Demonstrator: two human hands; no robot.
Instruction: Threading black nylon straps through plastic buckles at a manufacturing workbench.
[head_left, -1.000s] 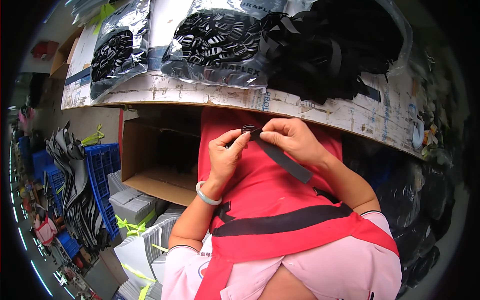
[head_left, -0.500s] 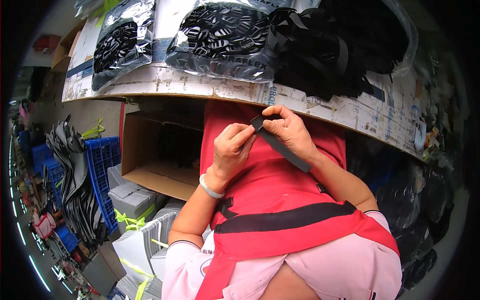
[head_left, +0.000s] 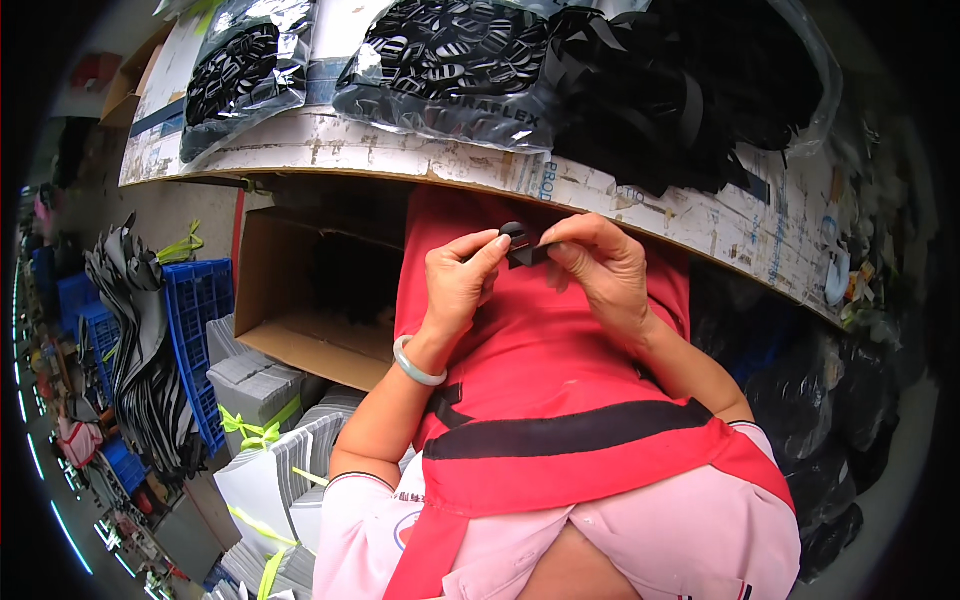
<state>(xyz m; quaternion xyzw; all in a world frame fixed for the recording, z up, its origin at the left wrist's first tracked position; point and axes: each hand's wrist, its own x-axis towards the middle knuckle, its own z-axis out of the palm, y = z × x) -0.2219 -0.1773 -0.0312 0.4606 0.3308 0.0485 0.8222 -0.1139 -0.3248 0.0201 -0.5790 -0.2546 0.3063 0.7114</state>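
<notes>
The left hand (head_left: 462, 282) and the right hand (head_left: 605, 268) were raised together in front of the red apron (head_left: 540, 350), just below the edge of the table (head_left: 640, 190). Between them sat a small black buckle (head_left: 514, 234) with a short piece of black strap (head_left: 528, 254) folded at it. The left thumb and forefinger were pinched closed on the buckle from the left side, the other fingers curled loosely into the palm. The right thumb and forefinger were closed on the strap just beside the buckle, the remaining fingers bent behind. A pale green bangle (head_left: 417, 363) circled the left wrist.

On the table above lay a clear bag of black buckles (head_left: 450, 55), a second such bag (head_left: 235, 70) further left, and a heap of black straps (head_left: 680, 90) to the right. Under the table to the left stood an open cardboard box (head_left: 300, 290), with a blue crate (head_left: 200, 320) beside it and stacks of grey sheets tied with yellow-green band (head_left: 265, 420) near the left elbow
</notes>
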